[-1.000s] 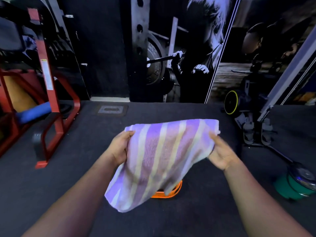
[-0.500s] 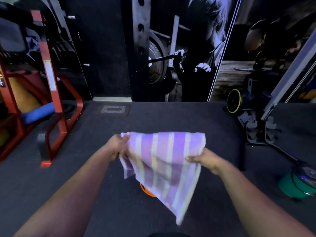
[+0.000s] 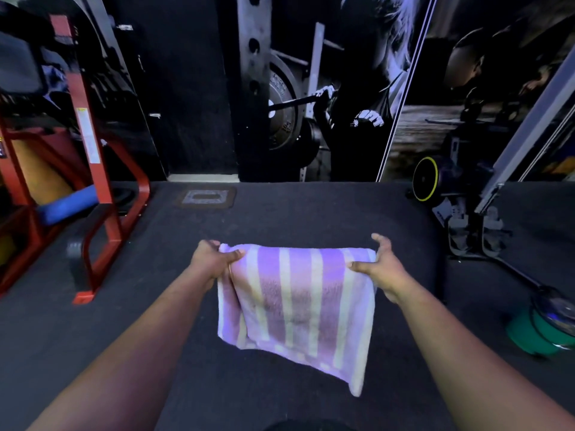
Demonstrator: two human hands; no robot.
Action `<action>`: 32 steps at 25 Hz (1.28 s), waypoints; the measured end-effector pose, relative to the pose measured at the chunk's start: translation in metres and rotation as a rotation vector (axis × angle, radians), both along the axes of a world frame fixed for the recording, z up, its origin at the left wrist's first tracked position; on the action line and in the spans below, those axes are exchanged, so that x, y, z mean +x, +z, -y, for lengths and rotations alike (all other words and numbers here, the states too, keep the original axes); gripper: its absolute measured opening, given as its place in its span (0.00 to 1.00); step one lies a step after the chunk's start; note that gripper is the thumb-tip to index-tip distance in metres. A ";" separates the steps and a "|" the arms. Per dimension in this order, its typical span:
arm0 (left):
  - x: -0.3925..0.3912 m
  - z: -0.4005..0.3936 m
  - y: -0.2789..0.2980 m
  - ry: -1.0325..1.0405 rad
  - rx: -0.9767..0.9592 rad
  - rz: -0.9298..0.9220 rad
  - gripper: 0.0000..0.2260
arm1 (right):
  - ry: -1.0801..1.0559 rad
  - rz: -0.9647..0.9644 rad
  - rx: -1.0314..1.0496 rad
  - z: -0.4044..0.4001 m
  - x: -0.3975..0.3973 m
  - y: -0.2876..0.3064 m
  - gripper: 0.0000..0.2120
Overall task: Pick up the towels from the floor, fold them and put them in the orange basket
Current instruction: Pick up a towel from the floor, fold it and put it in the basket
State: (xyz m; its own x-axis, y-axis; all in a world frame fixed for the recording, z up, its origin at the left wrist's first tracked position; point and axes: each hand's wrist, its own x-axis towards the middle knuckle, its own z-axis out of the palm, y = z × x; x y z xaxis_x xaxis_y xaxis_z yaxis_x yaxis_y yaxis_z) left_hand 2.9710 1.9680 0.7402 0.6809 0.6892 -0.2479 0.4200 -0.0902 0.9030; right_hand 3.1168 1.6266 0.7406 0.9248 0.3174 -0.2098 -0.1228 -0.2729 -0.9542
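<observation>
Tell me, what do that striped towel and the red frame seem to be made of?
The striped towel, held by both hands, looks like soft terry cloth, likely cotton: fuzzy nap, limp drape. The red frame looks like painted steel tubing: straight rigid bars, slightly glossy coat.

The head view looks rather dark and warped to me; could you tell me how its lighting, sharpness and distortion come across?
Head view: dim overall, with a violet cast on the striped towel and both forearms; left hand and right hand fairly sharp; wide-angle bending curves the red frame and the wall poster's edges; background soft and murky.
</observation>
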 end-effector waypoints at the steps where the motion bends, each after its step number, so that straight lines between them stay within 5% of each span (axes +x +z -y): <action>1: 0.001 0.004 0.001 0.032 0.009 0.050 0.31 | -0.019 0.089 -0.022 -0.002 0.000 -0.001 0.44; 4: 0.007 0.006 0.001 -0.093 -0.013 0.248 0.31 | 0.010 0.165 0.076 -0.001 0.003 -0.007 0.28; 7: 0.010 0.001 0.002 -0.386 -0.084 0.262 0.37 | 0.168 0.114 0.041 0.008 0.008 -0.007 0.31; 9: 0.011 0.001 0.008 -0.485 0.268 0.114 0.36 | 0.264 0.301 -0.235 0.007 0.010 -0.004 0.33; 11: 0.015 0.002 0.017 -0.509 0.677 -0.069 0.19 | 0.278 0.520 -0.535 0.003 0.012 -0.007 0.27; 13: 0.015 -0.004 0.021 -0.477 0.837 -0.182 0.12 | 0.205 0.641 -0.656 0.003 0.013 -0.003 0.17; 15: 0.018 -0.018 0.017 -0.402 0.853 -0.109 0.13 | 0.122 0.709 -0.625 0.007 0.018 0.004 0.10; 18: 0.010 -0.026 0.027 -0.315 0.334 0.192 0.09 | -0.004 0.657 -0.359 0.015 0.030 0.016 0.05; 20: 0.004 -0.016 0.042 -0.289 -0.051 0.390 0.07 | -0.077 0.489 0.043 0.015 0.028 0.037 0.08; 22: 0.005 0.002 0.059 -0.195 -0.218 0.542 0.05 | -0.100 0.304 0.569 0.011 0.018 0.056 0.09; 23: 0.010 0.013 0.071 -0.132 -0.277 0.593 0.03 | -0.076 0.215 0.670 0.009 0.014 0.058 0.09; 25: 0.021 0.024 0.093 -0.007 -0.353 0.655 0.03 | 0.125 0.094 0.458 0.010 0.007 0.043 0.27; 27: 0.027 0.023 0.101 0.083 -0.414 0.665 0.03 | 0.292 0.060 0.178 0.010 -0.003 0.018 0.33; 32: 0.020 -0.001 0.075 0.098 -0.343 0.523 0.05 | 0.026 -0.107 0.387 0.001 -0.001 0.021 0.06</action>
